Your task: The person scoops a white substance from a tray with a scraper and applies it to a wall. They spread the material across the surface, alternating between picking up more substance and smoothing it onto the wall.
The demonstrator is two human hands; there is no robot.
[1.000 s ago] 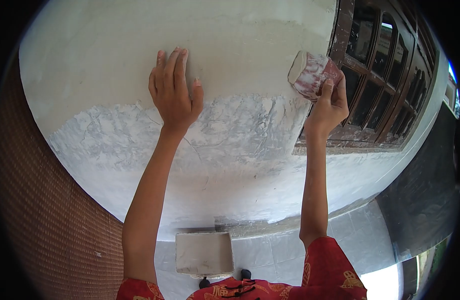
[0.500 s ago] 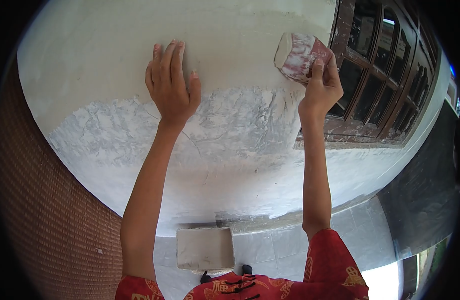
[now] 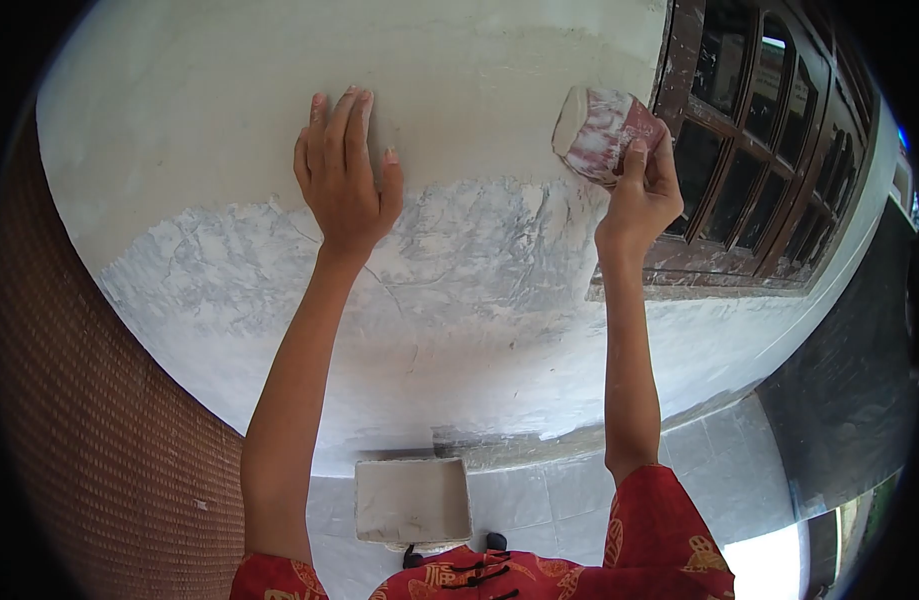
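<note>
My left hand (image 3: 346, 185) rests against the wall (image 3: 459, 90) with its fingers spread and nothing in it. In my right hand (image 3: 639, 195) is a reddish scraper (image 3: 607, 135) smeared with white paste, pinched between thumb and fingers near the window frame. Its pale edge lies at or close to the wall. Below both hands runs a rough grey and white patch (image 3: 459, 255), under a smoother cream coat.
A dark wooden window (image 3: 744, 155) with glass panes is at the right. A rectangular tub (image 3: 413, 500) with pale residue stands low on the grey tiled floor (image 3: 524, 495). Woven matting (image 3: 109, 400) covers the left side.
My right hand and the scraper have shifted slightly down. The left hand appears slightly lower in view, still flat with its fingers spread.
</note>
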